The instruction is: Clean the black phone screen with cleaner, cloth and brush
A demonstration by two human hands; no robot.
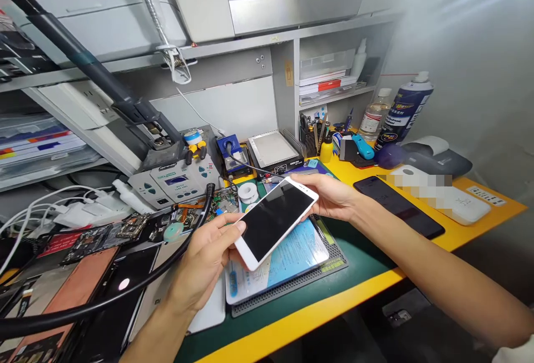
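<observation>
A white smartphone (273,221) with a dark screen is held tilted above the work mat, between both hands. My left hand (212,254) grips its lower left end, with the thumb lying on the white bezel by the screen. Around the upper right end, my right hand (327,196) is closed, its fingers partly hidden behind the phone. Directly beneath lies a blue and white flat package (292,254), resting on a grey perforated pad (334,257). The phone's back cannot be seen.
A black hose (167,274) curves across the left side over several phone parts. A hot air station (175,182) stands behind. On the right lie a black phone (396,207) and a white phone (454,199), with a spray can (404,109) farther back. The green mat (367,251) covers the yellow table (258,341).
</observation>
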